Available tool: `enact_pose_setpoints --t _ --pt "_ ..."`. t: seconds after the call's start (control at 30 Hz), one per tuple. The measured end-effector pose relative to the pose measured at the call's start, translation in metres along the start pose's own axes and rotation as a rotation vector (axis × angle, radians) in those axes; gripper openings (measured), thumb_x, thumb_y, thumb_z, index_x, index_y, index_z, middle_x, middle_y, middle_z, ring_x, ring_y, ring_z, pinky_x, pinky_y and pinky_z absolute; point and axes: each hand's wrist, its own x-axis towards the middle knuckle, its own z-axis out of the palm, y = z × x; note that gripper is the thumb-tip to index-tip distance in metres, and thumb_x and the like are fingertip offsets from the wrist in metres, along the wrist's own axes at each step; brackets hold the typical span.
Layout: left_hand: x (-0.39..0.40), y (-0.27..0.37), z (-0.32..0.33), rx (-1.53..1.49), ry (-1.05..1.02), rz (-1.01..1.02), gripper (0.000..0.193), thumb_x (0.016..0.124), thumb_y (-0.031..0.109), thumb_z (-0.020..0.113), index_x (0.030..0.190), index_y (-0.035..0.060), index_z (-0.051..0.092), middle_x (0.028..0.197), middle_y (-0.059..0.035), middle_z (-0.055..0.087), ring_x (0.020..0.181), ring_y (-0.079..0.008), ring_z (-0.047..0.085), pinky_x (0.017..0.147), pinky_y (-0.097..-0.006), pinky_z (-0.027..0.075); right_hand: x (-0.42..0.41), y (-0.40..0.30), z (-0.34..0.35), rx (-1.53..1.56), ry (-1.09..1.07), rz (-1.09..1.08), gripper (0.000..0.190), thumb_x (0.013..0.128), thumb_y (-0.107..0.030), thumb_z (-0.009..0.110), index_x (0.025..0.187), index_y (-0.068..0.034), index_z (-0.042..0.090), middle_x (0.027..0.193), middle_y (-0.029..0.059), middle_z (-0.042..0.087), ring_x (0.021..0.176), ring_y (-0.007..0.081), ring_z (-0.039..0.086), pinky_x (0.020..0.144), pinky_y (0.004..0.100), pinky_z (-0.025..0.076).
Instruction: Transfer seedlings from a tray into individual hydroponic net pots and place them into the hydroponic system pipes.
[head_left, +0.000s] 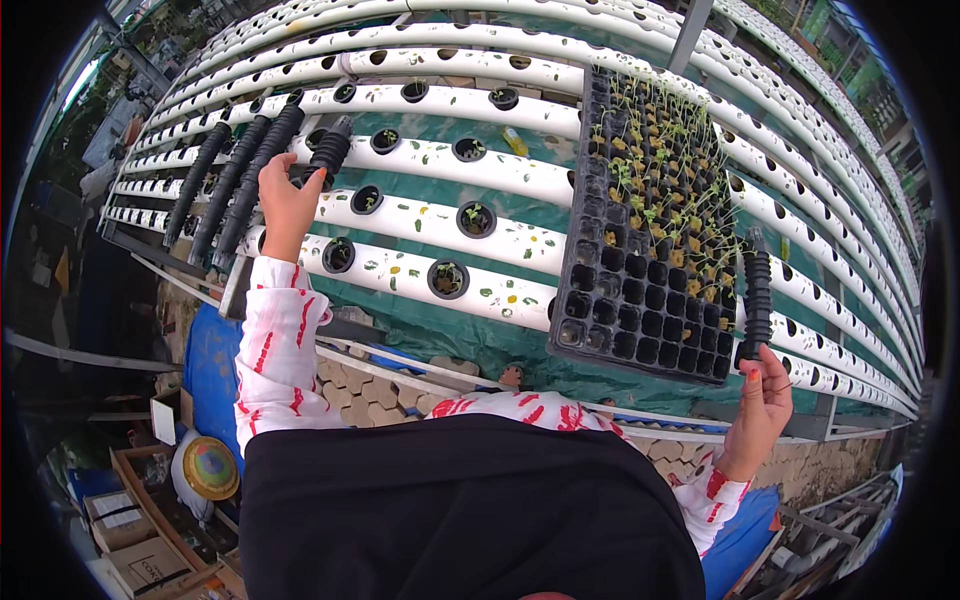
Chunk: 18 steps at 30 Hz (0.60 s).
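Observation:
My left hand (289, 199) grips the lower end of a short stack of black net cups (330, 150) above the white pipes at the left. At the right, my right hand (761, 409) pinches the bottom end of another stack of black net cups (757, 292), beside the seedling tray's edge. The black plastic seedling tray (566, 300) lies across the pipes; thin seedlings stand in its upper and right cells, while many lower-left cells hold none. Between my hands, white pipes (517, 247) carry net cups with small seedlings, such as one net cup (448, 279) near me.
Longer stacks of net cups (251, 180) lean across the pipes at the left. A yellow-labelled bottle (515, 141) lies on green sheeting between pipes. A metal post (688, 37) rises behind the tray. Cardboard boxes (142, 562) and a person in a round hat (210, 468) are at lower left.

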Motion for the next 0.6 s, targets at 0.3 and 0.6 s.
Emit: enact_pose_setpoints --t 0.3,0.6 --pt "-0.002 -0.033 0.037 0.035 -0.034 -0.074 0.057 0.060 0.029 0.081 0.098 -0.0039 0.053 0.092 -0.0159 0.055 0.083 -0.0269 0.054 0.076 -0.0360 0.044 -0.009 0.004 0.002 -0.041 0.014 -0.024 0.035 0.085 -0.011 0.064 0.116 0.001 0.054 0.091 0.0035 0.063 0.075 0.0033 0.049 0.068 0.0158 0.035" --pt "-0.005 -0.034 0.042 -0.025 -0.006 -0.090 0.051 0.060 0.023 0.081 0.095 -0.0027 0.054 0.085 -0.0111 0.055 0.073 -0.0205 0.053 0.067 -0.0322 0.045 -0.019 0.003 -0.004 -0.021 0.051 0.014 0.035 0.085 -0.010 0.064 0.115 0.002 0.054 0.092 0.0062 0.063 0.086 0.0096 0.056 0.080 0.0214 0.040"
